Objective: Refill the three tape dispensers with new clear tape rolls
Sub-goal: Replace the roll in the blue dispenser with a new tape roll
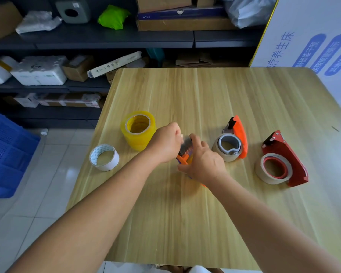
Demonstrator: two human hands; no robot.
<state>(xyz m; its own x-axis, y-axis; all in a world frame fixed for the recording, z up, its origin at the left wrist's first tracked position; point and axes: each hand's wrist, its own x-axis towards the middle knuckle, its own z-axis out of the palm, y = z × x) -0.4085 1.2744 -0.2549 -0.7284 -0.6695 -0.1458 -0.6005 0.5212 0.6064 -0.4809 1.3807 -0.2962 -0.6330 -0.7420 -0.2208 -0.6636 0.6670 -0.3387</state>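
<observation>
Head view, both hands at work over the counter (pixel 205 223). I find my left hand (pixel 165 142) curled round the upper, metal-looking end of an orange dispenser (pixel 184 156), knuckles up. My right hand (pixel 204 164) grips the same dispenser from its other side, fingers wrapped over the body, so most of it is hidden. I cannot tell whether a roll sits in it.

Progress, as I judge it: early. Just beyond my right hand lies a second orange dispenser (pixel 241 134) on its side, its grey hub carrying what looks like a bare or nearly bare cardboard core (pixel 227 148). Farther to that side, well apart, a red dispenser (pixel 285 154) carries a similarly thin, tan ring (pixel 272 168) on a red hub. Neither appears refilled. Just past my left hand stands a stack of clear tape rolls (pixel 138 131), touching or nearly touching the back of that hand; how many rolls are in it I cannot count. Three refills seem outstanding, the first in hand.

Materials: the new rolls are glossy, translucent, yellow-tinted cylinders with pale cores. Both idle dispensers are hard, wedge-shaped shells with dark cutter ends. Outward from my left wrist lies a white roll (pixel 104 157), matte, with a quilted lining. The counter is smooth, pale wood-grain laminate with rounded corners.
</observation>
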